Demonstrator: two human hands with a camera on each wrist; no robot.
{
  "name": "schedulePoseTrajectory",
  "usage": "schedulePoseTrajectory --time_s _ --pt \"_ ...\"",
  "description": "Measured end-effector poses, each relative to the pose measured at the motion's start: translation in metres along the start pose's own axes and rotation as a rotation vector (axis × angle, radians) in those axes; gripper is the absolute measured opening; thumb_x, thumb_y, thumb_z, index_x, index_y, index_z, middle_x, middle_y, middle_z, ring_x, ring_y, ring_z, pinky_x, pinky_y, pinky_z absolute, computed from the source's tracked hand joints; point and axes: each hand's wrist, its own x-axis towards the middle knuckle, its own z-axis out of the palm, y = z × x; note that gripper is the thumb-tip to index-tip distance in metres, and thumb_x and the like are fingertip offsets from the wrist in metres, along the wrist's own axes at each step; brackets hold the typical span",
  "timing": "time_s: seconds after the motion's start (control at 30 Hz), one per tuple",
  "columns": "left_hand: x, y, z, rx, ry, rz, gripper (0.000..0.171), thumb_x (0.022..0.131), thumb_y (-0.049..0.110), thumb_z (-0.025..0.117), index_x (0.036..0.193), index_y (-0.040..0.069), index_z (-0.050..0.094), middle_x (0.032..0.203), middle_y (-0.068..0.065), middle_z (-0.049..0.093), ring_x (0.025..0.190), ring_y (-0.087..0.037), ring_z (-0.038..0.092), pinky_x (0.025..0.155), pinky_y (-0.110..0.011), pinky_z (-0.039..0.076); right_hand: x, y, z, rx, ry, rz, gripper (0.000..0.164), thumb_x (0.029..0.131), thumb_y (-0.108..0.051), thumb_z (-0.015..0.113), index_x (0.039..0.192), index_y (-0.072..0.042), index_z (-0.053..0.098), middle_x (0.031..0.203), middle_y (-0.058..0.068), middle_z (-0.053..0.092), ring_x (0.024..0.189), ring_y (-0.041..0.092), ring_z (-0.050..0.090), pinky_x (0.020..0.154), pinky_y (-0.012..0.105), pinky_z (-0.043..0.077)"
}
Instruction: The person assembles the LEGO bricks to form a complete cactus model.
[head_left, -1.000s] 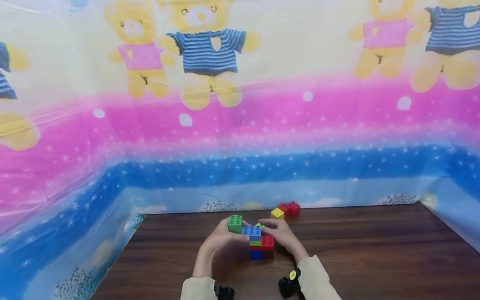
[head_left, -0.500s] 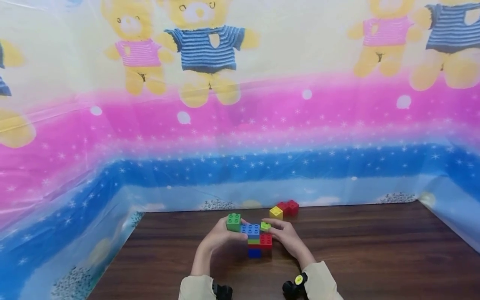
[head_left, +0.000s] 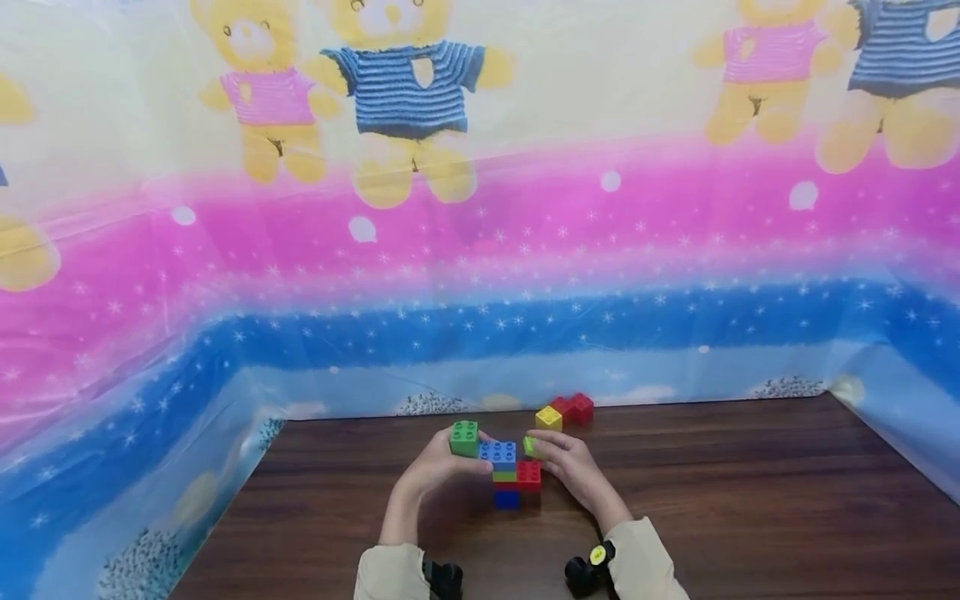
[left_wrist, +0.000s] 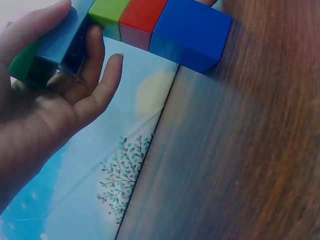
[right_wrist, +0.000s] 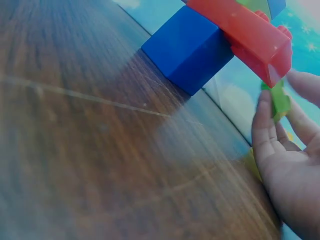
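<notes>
Brick stack, one: upright on the dark wooden desk (head_left: pixel 750 500), between the two hands. From the bottom: a dark blue brick (head_left: pixel 507 501); a red brick (head_left: pixel 528 473), jutting out to the right with bare studs; a light-green layer (head_left: pixel 504 477); a light blue brick (head_left: pixel 498 455), overhanging to the left; a green brick (head_left: pixel 464 439) at its left end, standing higher, the joint partly hidden.

Left hand (head_left: pixel 431 468): gripping the light blue brick at its overhang, thumb along the near side, fingers curled beneath and behind.

Right hand (head_left: pixel 576 468): pinching a small light-green brick (head_left: pixel 529 447) between thumb and fingers, just right of the light blue brick and above the red one's exposed studs. Contact with the stack: cannot tell.

Loose stock: a yellow brick (head_left: pixel 549 418) and red bricks (head_left: pixel 576 408), grouped on the desk beyond the right hand, near the cloth backdrop (head_left: pixel 525 200).

Handling notes, by judgement: the step in hand appears to be fitting the small brick to the stack. Best kept level and squared over the studs, fingertips high on its sides, clear of the underside. The press should go straight down; force on the jutting red end may tip the narrow base, so the left hand's steadying grip matters. Upward prying at the overhang could part the upper layers.
</notes>
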Motion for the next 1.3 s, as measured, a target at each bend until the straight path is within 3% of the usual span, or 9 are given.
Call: schedulePoseTrajectory --time_s 0.13,0.33,0.5,0.73,1.1,1.3 --pt "0.000 0.000 0.002 -0.001 0.018 0.004 0.047 0.079 0.007 0.077 0.120 -0.004 0.058 0.119 -0.021 0.065 0.103 -0.021 0.064 0.096 -0.042 0.053 -0.001 -0.004 -0.002 0.113 0.071 0.031 0.045 0.099 -0.023 0.056 0.135 0.003 0.051 0.108 -0.007 0.064 0.093 0.003 0.061 0.083 0.019 0.052" --pt "0.002 0.000 0.003 0.002 0.032 0.018 0.045 0.078 0.004 0.077 0.118 -0.005 0.058 0.117 -0.022 0.065 0.101 -0.021 0.064 0.094 -0.041 0.054 -0.006 -0.018 -0.004 0.142 0.084 0.024 0.035 0.098 -0.019 0.057 0.129 -0.003 0.057 0.102 -0.007 0.061 0.088 0.004 0.061 0.081 0.021 0.051" --pt "0.005 -0.001 0.004 0.000 0.030 0.029 0.045 0.078 0.004 0.077 0.118 -0.005 0.059 0.118 -0.023 0.065 0.101 -0.020 0.065 0.094 -0.041 0.054 -0.012 -0.030 -0.003 0.057 0.003 0.008 0.044 0.097 -0.022 0.058 0.135 0.000 0.051 0.115 -0.003 0.058 0.097 0.006 0.060 0.088 0.023 0.050" --pt "0.004 -0.001 0.004 -0.005 0.024 0.037 0.046 0.079 0.006 0.077 0.119 -0.006 0.058 0.119 -0.023 0.064 0.101 -0.019 0.064 0.095 -0.041 0.053 -0.018 -0.039 -0.003 -0.110 -0.081 0.074 0.054 0.096 -0.028 0.060 0.138 0.004 0.047 0.134 0.012 0.051 0.104 0.011 0.057 0.095 0.028 0.050" --pt "0.004 -0.002 0.005 -0.035 0.017 0.037 0.046 0.078 0.003 0.076 0.118 -0.007 0.057 0.115 -0.023 0.065 0.097 -0.017 0.065 0.090 -0.036 0.055 -0.025 -0.054 -0.007 -0.266 -0.140 0.082 0.051 0.094 -0.031 0.063 0.130 0.003 0.052 0.131 0.015 0.052 0.111 0.020 0.054 0.101 0.043 0.049" --pt "0.004 -0.001 0.005 -0.029 0.020 0.022 0.046 0.079 0.005 0.076 0.120 -0.006 0.057 0.116 -0.023 0.065 0.098 -0.018 0.064 0.093 -0.038 0.054 -0.026 -0.053 -0.007 -0.286 -0.210 0.079 0.050 0.095 -0.030 0.062 0.128 0.006 0.050 0.132 0.019 0.052 0.108 0.019 0.055 0.099 0.042 0.050"
